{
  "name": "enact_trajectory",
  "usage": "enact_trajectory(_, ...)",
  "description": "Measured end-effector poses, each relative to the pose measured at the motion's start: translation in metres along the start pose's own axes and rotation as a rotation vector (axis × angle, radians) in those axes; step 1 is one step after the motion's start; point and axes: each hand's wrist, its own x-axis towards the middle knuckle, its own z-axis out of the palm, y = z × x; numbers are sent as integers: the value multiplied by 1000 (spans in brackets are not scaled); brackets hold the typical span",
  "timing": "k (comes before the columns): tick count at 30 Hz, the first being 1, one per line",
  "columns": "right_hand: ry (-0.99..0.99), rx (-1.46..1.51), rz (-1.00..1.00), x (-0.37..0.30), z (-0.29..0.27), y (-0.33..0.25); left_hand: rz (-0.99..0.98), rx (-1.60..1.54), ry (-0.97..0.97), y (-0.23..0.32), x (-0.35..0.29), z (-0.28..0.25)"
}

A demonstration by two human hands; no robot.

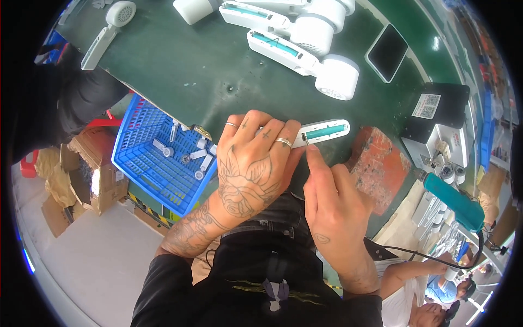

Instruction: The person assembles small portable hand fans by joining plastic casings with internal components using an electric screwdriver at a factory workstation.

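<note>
At the near edge of the green worktop (180, 71), my left hand (251, 163) lies flat over one end of a white handle (326, 132), fingers spread and pressing it down; that grip is a clamp from above, not a wrap. The handle lies flat, its teal cell exposed in an open slot. My right hand (333, 210) is mostly closed, forefinger extended, its tip touching the slot's end nearest my left hand. A blue basket (143, 163) of small parts sits just left of my left hand. More white units (305, 54) lie farther back.
</note>
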Motion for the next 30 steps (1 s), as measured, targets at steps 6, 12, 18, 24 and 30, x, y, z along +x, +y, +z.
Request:
enact_trajectory(6, -6, 26, 103, -4, 3, -10, 20, -31, 13, -1, -2, -1)
enact_trajectory(12, 26, 93, 120, -10, 8, -10, 47, 3, -9, -1, -3, -5)
enact_trajectory(18, 77, 69, 13, -12, -1, 12, 96, 44, -83, -5, -2, -8)
enact_trajectory(24, 87, 279, 102, -3, -20, 26, 163, 38, -139, -9, -3, -12)
enact_trajectory(30, 8, 264, 44, 1, -26, 36, 191, 30, -163, -12, -5, -12)
